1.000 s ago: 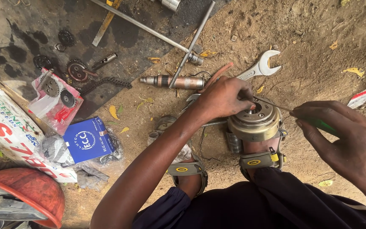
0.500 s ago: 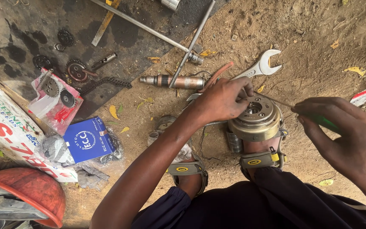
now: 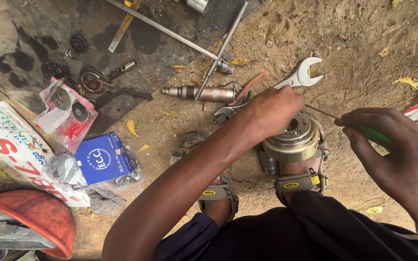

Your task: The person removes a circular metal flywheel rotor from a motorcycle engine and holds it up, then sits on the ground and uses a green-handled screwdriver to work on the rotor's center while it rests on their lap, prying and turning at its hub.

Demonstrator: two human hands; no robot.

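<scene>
Presently, head view, your holdings as catalogued:

Left hand (image 3: 272,111): yours, laid over the top edge of the round metal drum (image 3: 292,137); fingers curled down onto it, so whether they pinch anything underneath cannot be told.
Right hand (image 3: 402,154): yours, fingers clamped together on the green-handled screwdriver (image 3: 371,133).
Screwdriver shaft: thin, runs left from your right hand and reaches the drum near your left hand; its tip is hidden.
Round metal drum: brass-grey, open centre facing up, resting on your right sandalled foot (image 3: 298,181), on the bare dirt ground (image 3: 364,58).
Left sandalled foot (image 3: 216,193): just beside the drum, partly under your left forearm.
Pliers (image 3: 226,113): on the dirt, touching or just under your left wrist.
Open-end spanner (image 3: 302,73): on the dirt beyond your left hand.
Cylindrical shaft part (image 3: 200,93): copper-grey, lying left of the pliers.
T-handle rod (image 3: 218,50): crossing the oily dark patch.
Blue carton (image 3: 103,158): far left, beside a clear bag of gears (image 3: 66,112).
Drive chain (image 3: 122,95): near the bag.
Red helmet (image 3: 30,220): lower left corner.
</scene>
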